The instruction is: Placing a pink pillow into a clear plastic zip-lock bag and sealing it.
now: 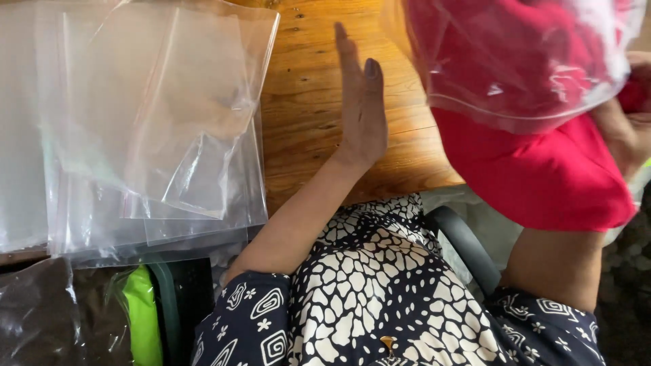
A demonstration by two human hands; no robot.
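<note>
Nearest, bottom left, a dark plastic-wrapped bundle (41, 318) & a lime-green item (142, 315) are lying off the table edge; can't tell what they are. Further out, a stack of empty clear zip bags (156, 129) is resting on the wooden table (305, 88), nothing inside them. The left hand (359, 102) is hovering flat & fully open w/ fingers straight over bare wood, holding nothing. Upper right, the right hand (627, 115) is closing around a red garment (542, 173), which is sitting partway in a clear bag (515, 61), its lower half hanging out. Judging by this, bagging is mid-step; the garment needs pushing fully in & the open hand steadying the bag mouth.
</note>
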